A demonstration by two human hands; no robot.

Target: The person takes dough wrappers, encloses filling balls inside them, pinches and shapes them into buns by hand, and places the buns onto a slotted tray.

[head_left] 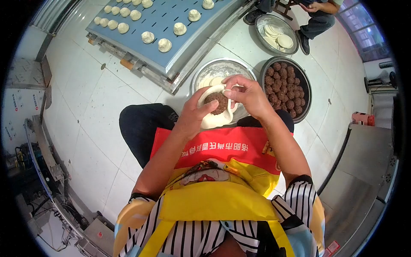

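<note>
White tiled floor point(94, 94), 3 round bowls point(308, 92)

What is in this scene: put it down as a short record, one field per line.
left hand: left hand cups a soft white dough wrapper, thumb on the round brown ball of filling inside
right hand: right hand pinches the wrapper's edge
wrapper state: open, filling exposed
below hands: floury round metal bowl holding pale dough
right of it: dark round tub of brown balls
beyond tub: metal bowl of flat white dough discs
upper left: blue slotted board with rows of white dough buns
others: seated person, partly visible
</note>
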